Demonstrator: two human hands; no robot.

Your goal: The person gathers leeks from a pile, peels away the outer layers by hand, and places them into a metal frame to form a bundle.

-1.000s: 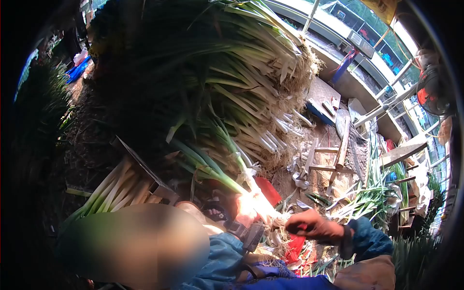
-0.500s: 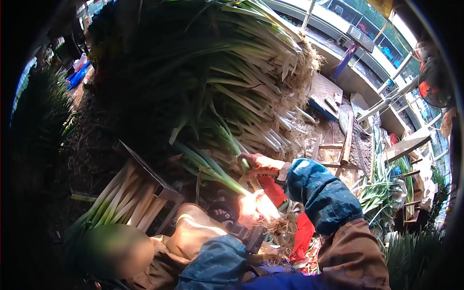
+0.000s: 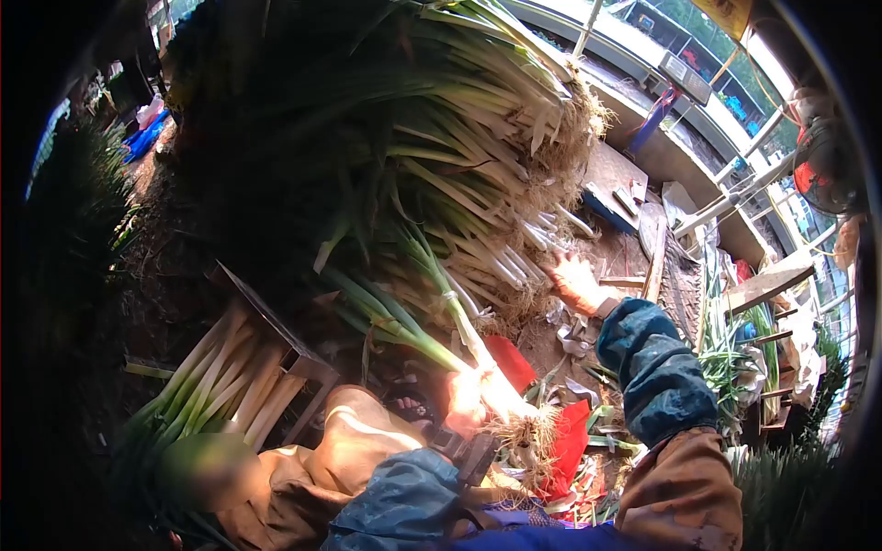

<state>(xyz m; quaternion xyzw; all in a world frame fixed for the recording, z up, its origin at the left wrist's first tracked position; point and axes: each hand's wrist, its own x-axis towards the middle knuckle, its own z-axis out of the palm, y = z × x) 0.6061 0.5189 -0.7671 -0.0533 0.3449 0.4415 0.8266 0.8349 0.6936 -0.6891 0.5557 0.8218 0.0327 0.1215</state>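
My left hand [image 3: 465, 400], washed out by sunlight, is closed round the white stems of a few leeks [image 3: 404, 332]. Their roots [image 3: 525, 432] hang to the right of that hand, and the green leaves point up and left. My right hand [image 3: 577, 285] is stretched out at the root end of a big leek pile [image 3: 459, 156], its fingers apart and close to some white stems. It holds nothing that I can see. Both arms wear blue sleeve covers [image 3: 654, 367].
At lower left, trimmed leeks [image 3: 220, 376] lean against a wooden frame [image 3: 276, 317]. Red plastic [image 3: 570, 445] and leaf scraps lie below my right arm. Boards [image 3: 654, 266] stand at right, with more leeks [image 3: 721, 367] beyond and a fan [image 3: 822, 165] near the edge.
My right hand has let go of a leek by my left hand and moved up and right to the pile's root end. My left hand keeps its hold.
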